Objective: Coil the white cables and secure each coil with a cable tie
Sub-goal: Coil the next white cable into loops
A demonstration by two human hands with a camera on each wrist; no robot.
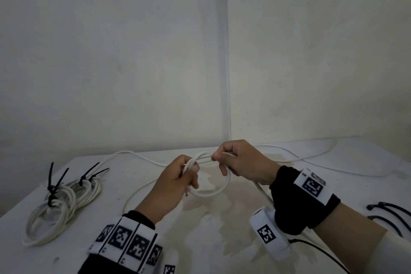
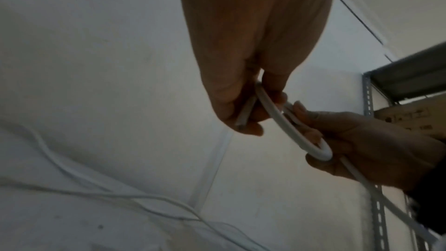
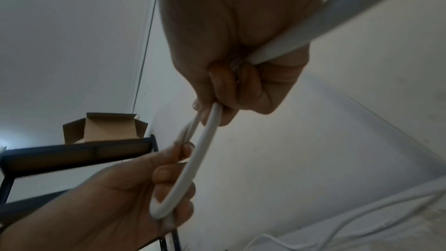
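Observation:
A white cable (image 1: 214,193) is bent into a small loop held above the table (image 1: 93,258). My left hand (image 1: 190,176) grips the loop's left side, with the cable's cut end poking out below the fingers. My right hand (image 1: 220,161) pinches the loop's right side, and the cable runs on under that wrist. In the left wrist view my left hand (image 2: 251,117) curls round the cable (image 2: 277,119) while my right hand (image 2: 313,135) holds the far end of the loop. The right wrist view shows my right hand (image 3: 212,112) gripping the cable (image 3: 200,163) and my left hand (image 3: 173,175) curled round it.
Two finished white coils (image 1: 60,202) bound with black cable ties (image 1: 53,184) lie at the table's left. Spare black cable ties (image 1: 389,213) lie at the right edge. Loose cable (image 1: 311,158) trails along the back by the wall. A cardboard box (image 3: 108,129) sits on a metal shelf (image 3: 72,152).

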